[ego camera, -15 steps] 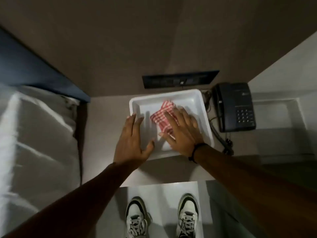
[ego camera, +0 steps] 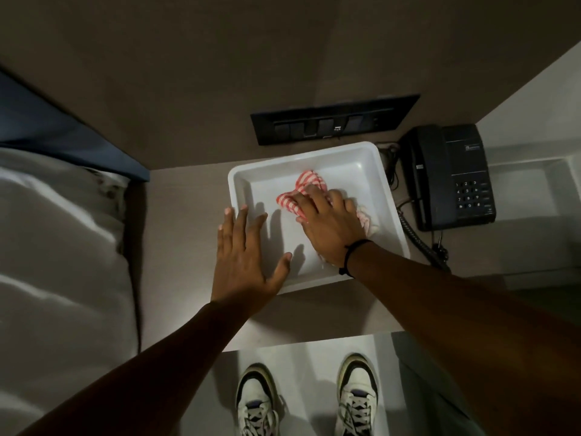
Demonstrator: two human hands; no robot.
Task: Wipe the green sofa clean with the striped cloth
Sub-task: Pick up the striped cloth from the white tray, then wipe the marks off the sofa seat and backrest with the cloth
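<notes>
Striped cloth (ego camera: 301, 191) in the tray (ego camera: 390, 196), right hand (ego camera: 333, 228) fingers closing on it; left hand (ego camera: 243, 256) splayed at nine o'clock. Pickup step; lifting comes next.

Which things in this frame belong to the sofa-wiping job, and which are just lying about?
Belongs to the job:
- striped cloth, bunched in the white tray
- right hand, pressed on the cloth
- left hand, open at the tray's near-left corner

Just lying about:
- black telephone
- switch panel
- white bedding

No green sofa is in view.
</notes>
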